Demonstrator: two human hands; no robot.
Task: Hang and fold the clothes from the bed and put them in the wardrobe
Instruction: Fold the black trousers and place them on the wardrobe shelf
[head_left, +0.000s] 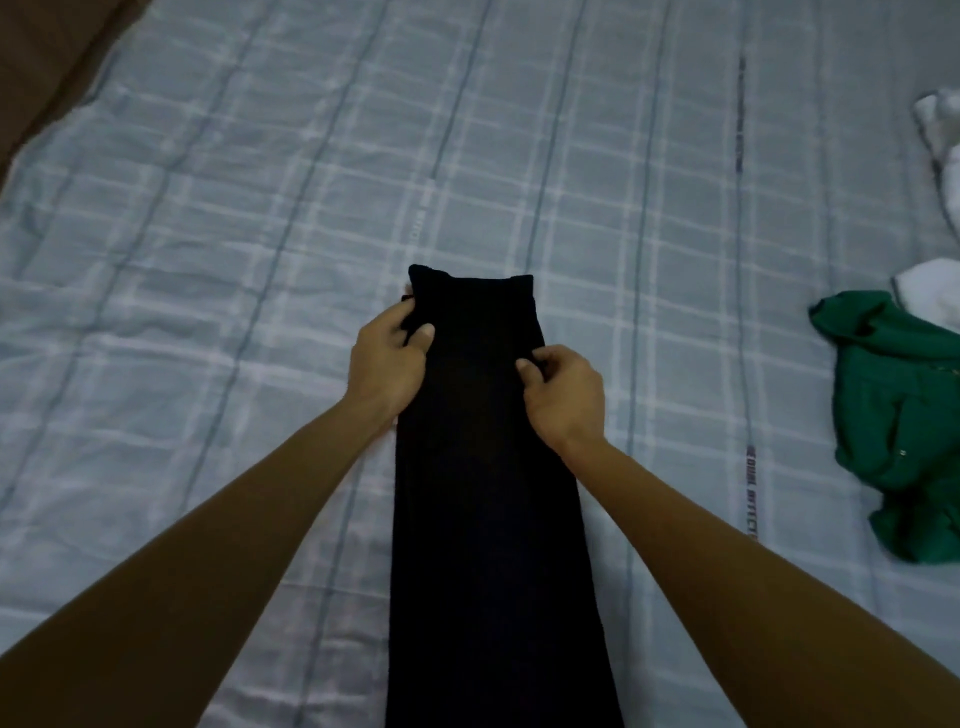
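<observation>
Black garment (488, 467) flat on bed (208, 234); left hand (387, 358), right hand (563, 395) pinching far-end edges. Risk: uneven pull skews fold, layers slip.

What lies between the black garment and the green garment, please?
Only checked bedsheet lies between the black garment and the green garment in the head view; the right hand pinches the black garment's edge.
</observation>
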